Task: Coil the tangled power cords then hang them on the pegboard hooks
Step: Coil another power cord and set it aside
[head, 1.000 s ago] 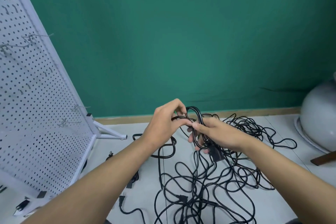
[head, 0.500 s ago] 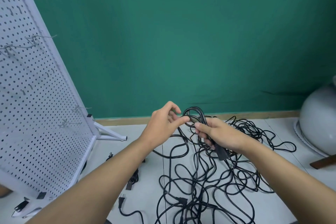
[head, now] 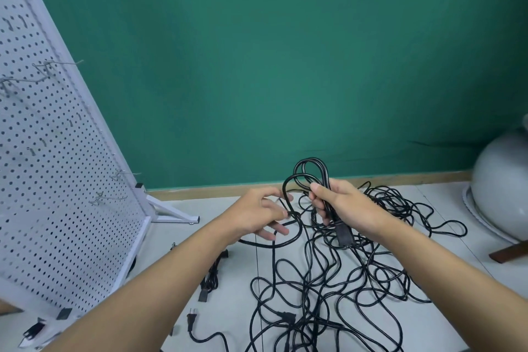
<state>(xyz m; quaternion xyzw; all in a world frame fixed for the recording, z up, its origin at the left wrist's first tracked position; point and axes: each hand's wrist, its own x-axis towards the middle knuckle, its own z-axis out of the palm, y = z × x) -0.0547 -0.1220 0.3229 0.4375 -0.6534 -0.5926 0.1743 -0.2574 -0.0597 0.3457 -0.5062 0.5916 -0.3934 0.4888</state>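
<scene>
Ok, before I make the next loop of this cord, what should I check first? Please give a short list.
1. Right hand grips the coiled loops: ok.
2. Left hand holds the free strand firmly: cannot tell.
3. Connector hangs below the right hand, clear of the loops: ok.
4. Free strand is separate from the floor tangle: not ok, it runs down into it.
5. Pegboard hooks in view carry nothing: ok.
</scene>
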